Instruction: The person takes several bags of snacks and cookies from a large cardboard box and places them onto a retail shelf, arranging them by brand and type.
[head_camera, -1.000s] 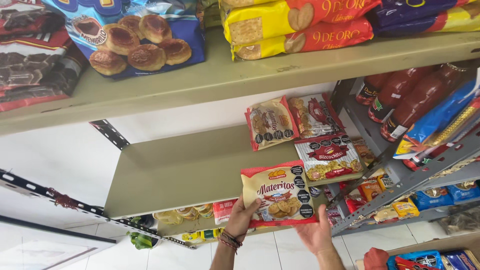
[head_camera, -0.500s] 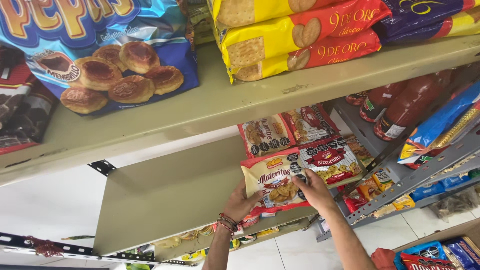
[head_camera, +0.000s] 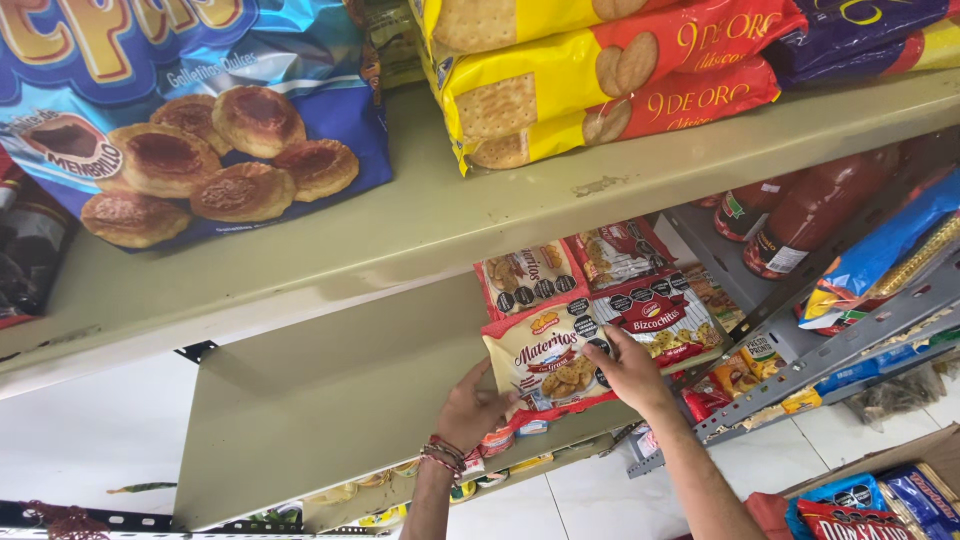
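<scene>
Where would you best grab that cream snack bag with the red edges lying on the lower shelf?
By its two side edges, coming from the shelf's open front. The cream snack bag with red edges lies flat, so its face offers no grip; the left hand and right hand already flank it there.

We note both forearms bare, no sleeves. The left hand (head_camera: 470, 410) carries beaded and cord bracelets at the wrist, lower centre; the right hand (head_camera: 630, 372) is unadorned.
</scene>
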